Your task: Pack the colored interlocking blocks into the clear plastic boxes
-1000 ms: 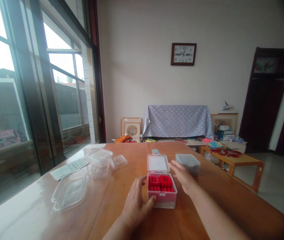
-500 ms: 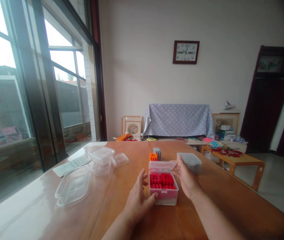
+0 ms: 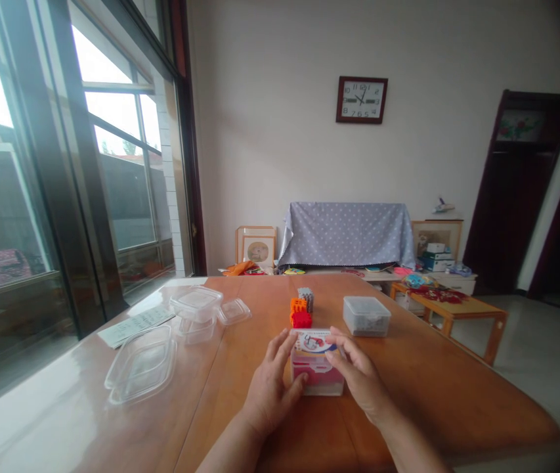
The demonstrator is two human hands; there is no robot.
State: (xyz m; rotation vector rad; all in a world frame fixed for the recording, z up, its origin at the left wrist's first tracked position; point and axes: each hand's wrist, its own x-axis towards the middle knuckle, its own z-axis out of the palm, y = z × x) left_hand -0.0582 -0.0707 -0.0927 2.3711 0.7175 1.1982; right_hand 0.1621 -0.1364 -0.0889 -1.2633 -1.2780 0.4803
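Holding one labelled box on the tabletop

One clear box is seen upright near the front of the wooden table, between two hands. Its single lid, marked with a "4", is lowered over the red pieces inside; whether it is latched cannot be told. The box is loosely grasped by the left hand — fingers along the left side, thumb against the front. The fingers of the right hand are bent onto the lid's right part; whether anything is pinched cannot be told.

Just behind, three block groups are counted: one red, one orange, one grey. To their right, one second box is noted, lidded, with grey contents. On the left, one printed sheet is recorded — near it, several clear plastic containers, too overlapped for an exact count.
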